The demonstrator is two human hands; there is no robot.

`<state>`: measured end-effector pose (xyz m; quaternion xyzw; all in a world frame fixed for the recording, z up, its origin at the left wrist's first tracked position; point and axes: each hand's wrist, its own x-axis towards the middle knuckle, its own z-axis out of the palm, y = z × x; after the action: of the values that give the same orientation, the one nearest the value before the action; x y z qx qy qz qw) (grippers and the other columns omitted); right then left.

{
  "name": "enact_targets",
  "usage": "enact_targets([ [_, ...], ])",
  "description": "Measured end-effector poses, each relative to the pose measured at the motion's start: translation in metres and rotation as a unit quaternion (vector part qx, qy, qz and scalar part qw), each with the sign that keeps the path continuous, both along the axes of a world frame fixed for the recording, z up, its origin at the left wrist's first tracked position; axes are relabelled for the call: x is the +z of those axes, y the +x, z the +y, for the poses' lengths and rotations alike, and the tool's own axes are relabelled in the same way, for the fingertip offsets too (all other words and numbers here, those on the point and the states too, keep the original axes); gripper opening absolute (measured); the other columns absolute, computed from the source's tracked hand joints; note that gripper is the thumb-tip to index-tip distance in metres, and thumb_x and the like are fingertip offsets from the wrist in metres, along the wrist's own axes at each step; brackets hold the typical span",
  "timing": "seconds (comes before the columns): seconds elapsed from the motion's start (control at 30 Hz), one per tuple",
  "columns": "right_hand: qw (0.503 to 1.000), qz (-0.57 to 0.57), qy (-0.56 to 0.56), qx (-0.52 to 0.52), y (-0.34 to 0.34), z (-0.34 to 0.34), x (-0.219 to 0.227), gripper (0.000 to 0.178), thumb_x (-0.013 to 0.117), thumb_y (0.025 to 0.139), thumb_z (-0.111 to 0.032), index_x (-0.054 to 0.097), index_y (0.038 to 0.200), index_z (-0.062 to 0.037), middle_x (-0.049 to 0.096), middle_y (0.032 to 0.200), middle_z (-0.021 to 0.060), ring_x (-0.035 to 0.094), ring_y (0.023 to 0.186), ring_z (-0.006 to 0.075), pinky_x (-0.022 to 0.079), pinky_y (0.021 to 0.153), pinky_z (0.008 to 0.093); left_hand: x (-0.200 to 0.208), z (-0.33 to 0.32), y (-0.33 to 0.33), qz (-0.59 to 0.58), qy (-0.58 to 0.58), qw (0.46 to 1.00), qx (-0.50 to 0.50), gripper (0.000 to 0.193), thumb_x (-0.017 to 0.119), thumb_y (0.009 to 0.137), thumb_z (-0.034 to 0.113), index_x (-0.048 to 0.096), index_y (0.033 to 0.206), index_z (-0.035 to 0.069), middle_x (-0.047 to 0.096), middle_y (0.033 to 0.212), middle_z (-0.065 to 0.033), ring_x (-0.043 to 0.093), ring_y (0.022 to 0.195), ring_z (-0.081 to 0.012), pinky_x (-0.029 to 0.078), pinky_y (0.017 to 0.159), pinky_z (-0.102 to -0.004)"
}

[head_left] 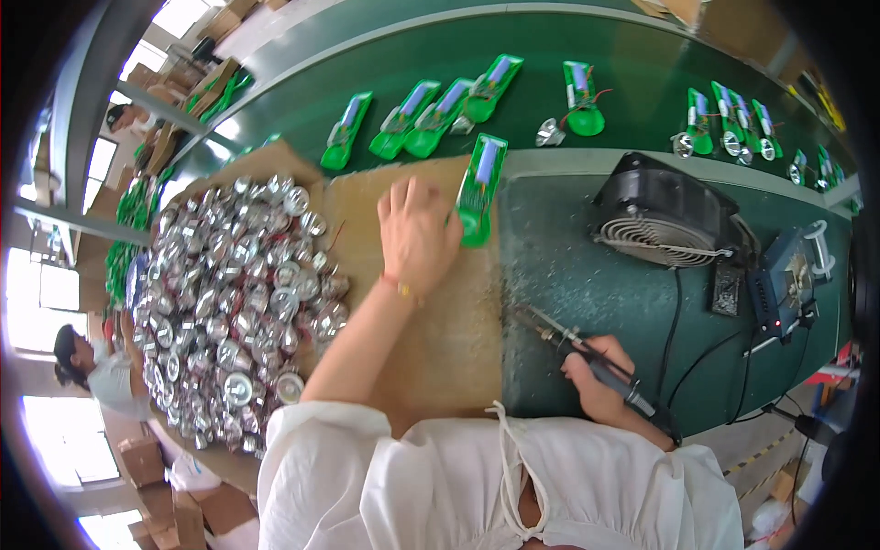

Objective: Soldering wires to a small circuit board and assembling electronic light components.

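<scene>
My left hand [417, 234] is over the brown board with its fingers bent. Its thumb side is against the rounded end of a green plastic housing [474, 215], which it seems to grip by the near edge. Inside this housing lies a pale violet cylindrical cell. My right hand [596, 374] is wrapped round a soldering iron [611, 378] with a thin metal guide alongside it. The iron's tip points up and left, above the dark green mat and apart from the housing.
A large heap of silvery reflector cups [238, 312] fills the left side. More green housings [341, 133] lie along the green conveyor belt [541, 46]. To the right stand a black fan [665, 211] and a soldering station [779, 289] with trailing cables. Other people sit far left.
</scene>
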<state>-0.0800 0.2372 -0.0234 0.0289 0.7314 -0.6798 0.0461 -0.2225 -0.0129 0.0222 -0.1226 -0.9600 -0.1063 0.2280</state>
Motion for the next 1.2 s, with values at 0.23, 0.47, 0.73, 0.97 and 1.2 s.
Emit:
enact_targets([
  [0.23, 0.998, 0.037, -0.035, -0.026, -0.002, -0.007, 0.009, 0.013, 0.058, 0.082, -0.006, 0.052, 0.09, 0.0022, 0.058, 0.067, 0.009, 0.055, 0.058, 0.0101, 0.046, 0.054, 0.022, 0.0, -0.006, 0.165, -0.08, 0.09, 0.992, 0.041, 0.016, 0.067, 0.066, 0.018, 0.056, 0.067, 0.007, 0.052, 0.091, -0.0084, 0.048, 0.088, -0.0284, 0.036, 0.077, -0.0392],
  [0.47, 0.996, 0.068, -0.036, -0.041, -0.002, -0.011, 0.003, 0.013, 0.058, 0.082, -0.008, 0.053, 0.09, 0.0021, 0.058, 0.066, 0.0079, 0.053, 0.055, 0.0098, 0.043, 0.052, 0.0209, 0.016, -0.079, 0.201, 0.014, 0.078, 0.966, 0.247, 0.012, 0.068, 0.067, 0.016, 0.058, 0.072, 0.011, 0.054, 0.08, -0.007, 0.05, 0.08, -0.0268, 0.04, 0.072, -0.0387],
  [0.73, 0.996, 0.076, -0.038, -0.037, 0.006, -0.013, 0.014, 0.015, 0.058, 0.083, -0.01, 0.053, 0.09, 0.002, 0.058, 0.066, 0.008, 0.053, 0.056, 0.0097, 0.043, 0.052, 0.021, -0.002, -0.085, 0.188, -0.044, -0.2, 0.978, 0.038, 0.017, 0.058, 0.072, 0.015, 0.063, 0.088, 0.02, 0.052, 0.111, -0.0025, 0.04, 0.116, -0.0259, 0.029, 0.095, -0.0443],
  [0.97, 0.996, 0.074, -0.054, 0.007, 0.027, -0.022, 0.031, 0.016, 0.059, 0.082, -0.009, 0.051, 0.089, 0.0024, 0.058, 0.066, 0.0091, 0.054, 0.056, 0.0103, 0.046, 0.053, 0.022, -0.013, -0.061, 0.192, -0.064, 0.022, 0.997, 0.039, 0.021, 0.066, 0.07, 0.01, 0.057, 0.089, 0.013, 0.057, 0.099, -0.0027, 0.049, 0.106, -0.0268, 0.035, 0.088, -0.0394],
  [1.2, 0.995, 0.057, -0.049, 0.067, 0.034, -0.032, 0.038, 0.015, 0.059, 0.081, -0.008, 0.052, 0.089, 0.0027, 0.059, 0.068, 0.0095, 0.056, 0.058, 0.0105, 0.047, 0.054, 0.0224, -0.001, -0.08, 0.174, -0.034, -0.031, 0.998, 0.053, 0.02, 0.068, 0.07, 0.017, 0.061, 0.088, 0.014, 0.05, 0.114, -0.0031, 0.039, 0.117, -0.03, 0.031, 0.092, -0.0433],
])
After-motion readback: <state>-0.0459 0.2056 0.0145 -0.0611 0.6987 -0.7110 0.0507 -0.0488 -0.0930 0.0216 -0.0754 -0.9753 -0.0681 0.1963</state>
